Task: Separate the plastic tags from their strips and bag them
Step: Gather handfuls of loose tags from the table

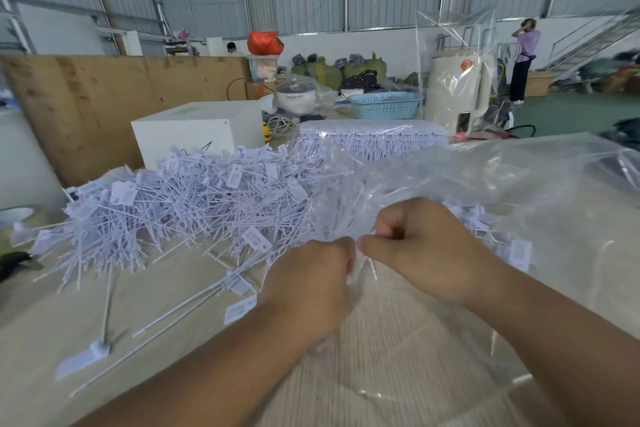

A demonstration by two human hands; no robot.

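A large heap of loose white plastic tags [180, 208] covers the left and middle of the wooden table [173, 315]. A clear plastic bag [467, 184] billows across the right half, partly over the heap. My left hand [311, 284] and my right hand [419, 246] meet at the bag's near edge, both with fingers curled, pinching the film between them. A few white tag stems [372, 267] poke out below the pinch. Behind the heap lies a stack of unseparated tag strips [374, 139] wrapped in clear film.
A white box [194, 135] stands behind the heap, beside a tall wooden board [104, 97]. A blue basket [384, 104], a white appliance [457, 90] under clear plastic and clutter sit further back. A person [524, 59] stands at far right. Single tags [239, 308] lie near the table front.
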